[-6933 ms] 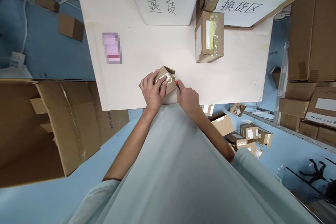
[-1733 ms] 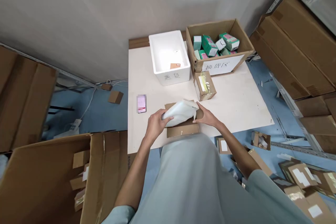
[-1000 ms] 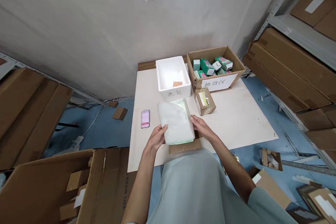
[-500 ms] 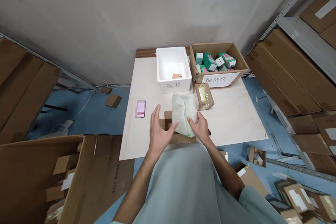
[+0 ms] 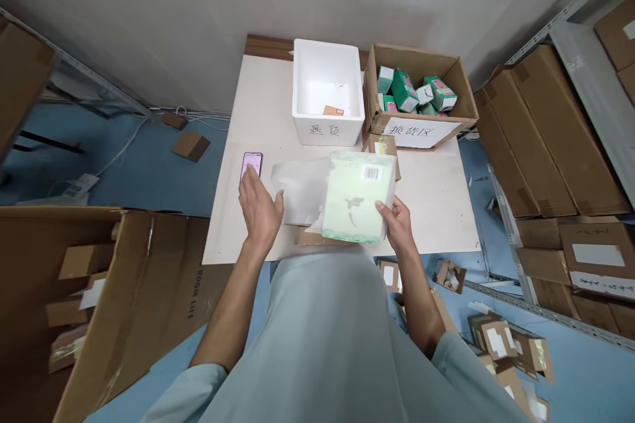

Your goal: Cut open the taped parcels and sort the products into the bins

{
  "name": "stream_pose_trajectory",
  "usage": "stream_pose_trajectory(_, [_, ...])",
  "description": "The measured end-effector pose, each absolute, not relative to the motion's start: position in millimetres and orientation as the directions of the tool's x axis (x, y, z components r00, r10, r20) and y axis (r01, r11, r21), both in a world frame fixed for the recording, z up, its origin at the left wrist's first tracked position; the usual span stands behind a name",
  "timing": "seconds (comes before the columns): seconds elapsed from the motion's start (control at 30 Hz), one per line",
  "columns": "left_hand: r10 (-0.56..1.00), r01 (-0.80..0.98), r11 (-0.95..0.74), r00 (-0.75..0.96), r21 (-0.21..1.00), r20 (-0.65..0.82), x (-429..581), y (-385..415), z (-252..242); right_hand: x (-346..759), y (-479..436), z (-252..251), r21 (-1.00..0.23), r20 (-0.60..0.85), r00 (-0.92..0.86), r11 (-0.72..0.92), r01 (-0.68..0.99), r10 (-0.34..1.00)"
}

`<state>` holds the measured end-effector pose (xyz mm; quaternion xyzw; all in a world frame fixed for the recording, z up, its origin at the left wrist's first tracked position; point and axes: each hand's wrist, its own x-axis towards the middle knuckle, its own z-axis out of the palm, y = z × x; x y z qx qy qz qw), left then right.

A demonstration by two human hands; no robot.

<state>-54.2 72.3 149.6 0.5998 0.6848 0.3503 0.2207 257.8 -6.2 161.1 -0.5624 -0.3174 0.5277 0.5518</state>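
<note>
My right hand (image 5: 395, 215) grips the right edge of a flat, pale green packet (image 5: 353, 197) with a barcode and a dark stain-like mark on its face. White wrapping paper (image 5: 301, 189) spreads out to the left of the packet. My left hand (image 5: 260, 205) is off the packet, its fingers stretched out, just below a phone (image 5: 253, 162) that lies on the table. Beneath the packet and paper, part of an opened cardboard box (image 5: 317, 238) shows at the table's near edge.
A white foam box (image 5: 327, 131) holding a small card stands at the back. Beside it, a cardboard carton (image 5: 421, 131) contains several green boxes (image 5: 404, 91). A small taped box (image 5: 387, 143) sits in front. Large cartons flank the table (image 5: 436, 211), and small boxes lie on the floor.
The wrapping has been opened out leftward and the green packet's face now shows. My left hand has moved left, away from it, toward the phone. The camera view has shifted.
</note>
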Motion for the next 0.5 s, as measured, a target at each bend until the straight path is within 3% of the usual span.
stream_pose_trajectory(0.07, [0.991,0.533,0.010,-0.117,0.846,0.062,-44.0,67.2,162.8,257.3,-9.7,160.4,-0.938,-0.269,0.207,-0.207,-0.280,0.941])
stream_pose_trajectory(0.13, [0.984,0.316,0.130,0.072,0.940,-0.160,-28.2,60.5,176.1,254.6,-11.7,157.3,-0.924,-0.287,0.189,-0.219,-0.314,0.939])
stream_pose_trajectory(0.2, [0.881,0.169,0.339,0.287,0.925,-0.375,-12.2,54.0,185.3,252.4,-12.3,151.9,-0.917,-0.296,0.177,-0.227,-0.328,0.939])
stream_pose_trajectory(0.27, [0.801,0.102,0.471,0.366,0.876,-0.474,0.7,48.4,188.2,252.5,-11.4,144.8,-0.915,-0.313,0.151,-0.255,-0.312,0.938])
stream_pose_trajectory(0.33, [0.814,0.049,0.493,0.328,0.869,-0.480,10.1,44.1,184.9,253.6,-9.3,137.9,-0.928,-0.331,0.154,-0.290,-0.234,0.931])
stream_pose_trajectory(0.4, [0.868,0.034,0.435,0.250,0.900,-0.429,17.6,41.1,177.6,251.9,-6.8,133.0,-0.953,-0.303,0.274,-0.293,-0.078,0.913])
stream_pose_trajectory(0.5, [0.944,0.206,0.283,0.112,0.937,-0.310,28.4,36.7,166.7,235.7,-4.1,131.9,-0.969,-0.190,0.409,-0.237,0.067,0.892])
